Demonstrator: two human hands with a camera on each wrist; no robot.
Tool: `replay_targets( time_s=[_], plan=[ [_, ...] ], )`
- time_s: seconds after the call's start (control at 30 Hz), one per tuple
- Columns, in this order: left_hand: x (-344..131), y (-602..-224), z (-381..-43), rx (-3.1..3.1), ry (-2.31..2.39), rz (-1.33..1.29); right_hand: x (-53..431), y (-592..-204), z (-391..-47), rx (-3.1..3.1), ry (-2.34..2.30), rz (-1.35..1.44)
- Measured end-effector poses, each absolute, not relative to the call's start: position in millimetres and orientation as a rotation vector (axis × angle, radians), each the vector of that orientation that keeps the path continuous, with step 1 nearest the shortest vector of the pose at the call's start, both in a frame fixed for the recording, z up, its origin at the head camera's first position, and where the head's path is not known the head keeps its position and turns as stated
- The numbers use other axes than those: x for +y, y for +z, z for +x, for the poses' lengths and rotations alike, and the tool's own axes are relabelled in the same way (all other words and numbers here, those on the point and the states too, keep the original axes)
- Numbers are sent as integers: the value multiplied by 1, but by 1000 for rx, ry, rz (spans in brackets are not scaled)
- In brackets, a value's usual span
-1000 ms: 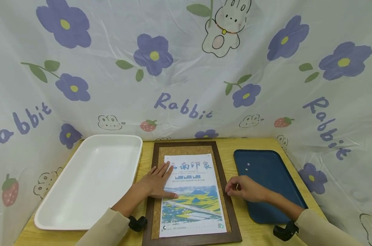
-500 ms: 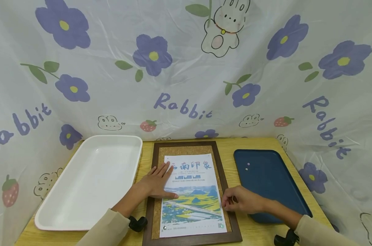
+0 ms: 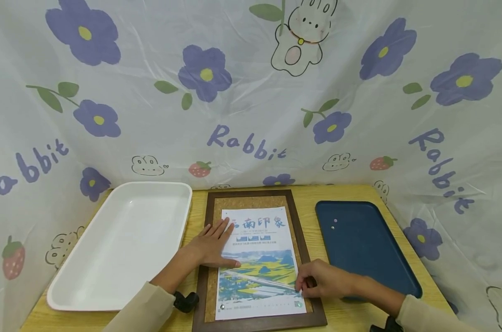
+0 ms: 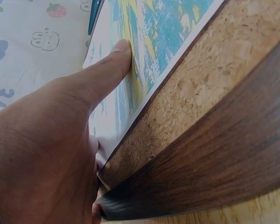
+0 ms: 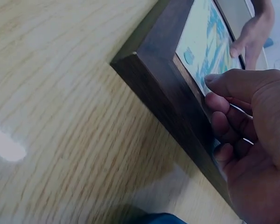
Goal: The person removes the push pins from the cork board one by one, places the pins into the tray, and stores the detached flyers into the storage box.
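My left hand (image 3: 211, 246) lies spread on a printed landscape poster (image 3: 259, 276), its thumb flat on the picture. The poster rests on a cork board (image 3: 253, 203) with a dark wooden frame (image 3: 204, 295). A silver thumbtack (image 3: 222, 307) sits at the poster's lower left corner, and small dots show at its upper corners. Over the right edge near the lower right corner, my right hand (image 3: 323, 279) has curled fingers, thumb and index finger close together. A tiny pale piece shows at those fingertips in the head view; the fingers mostly hide it.
A large white tray (image 3: 118, 244) stands left of the board. On the right, a dark blue tray (image 3: 371, 249) holds two tiny round pieces (image 3: 333, 227). The wooden table (image 3: 309, 198) backs onto a flower-and-rabbit printed sheet (image 3: 242, 106).
My right hand has moved from beside the frame's right edge, toward me and slightly left, onto the poster's lower right edge. The left hand stays in place.
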State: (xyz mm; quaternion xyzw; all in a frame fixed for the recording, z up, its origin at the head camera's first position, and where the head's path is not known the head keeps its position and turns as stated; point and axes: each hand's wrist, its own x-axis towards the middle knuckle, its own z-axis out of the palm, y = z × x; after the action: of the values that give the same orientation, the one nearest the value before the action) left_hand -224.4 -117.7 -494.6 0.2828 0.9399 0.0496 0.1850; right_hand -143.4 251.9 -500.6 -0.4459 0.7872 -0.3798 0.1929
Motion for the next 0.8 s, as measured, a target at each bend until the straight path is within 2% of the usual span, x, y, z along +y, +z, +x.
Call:
replay_targets(
  time_s=[0.8],
  plan=[
    [-119, -493, -222, 2663, 147, 796, 240, -500, -135, 2196, -949, -1277]
  ],
)
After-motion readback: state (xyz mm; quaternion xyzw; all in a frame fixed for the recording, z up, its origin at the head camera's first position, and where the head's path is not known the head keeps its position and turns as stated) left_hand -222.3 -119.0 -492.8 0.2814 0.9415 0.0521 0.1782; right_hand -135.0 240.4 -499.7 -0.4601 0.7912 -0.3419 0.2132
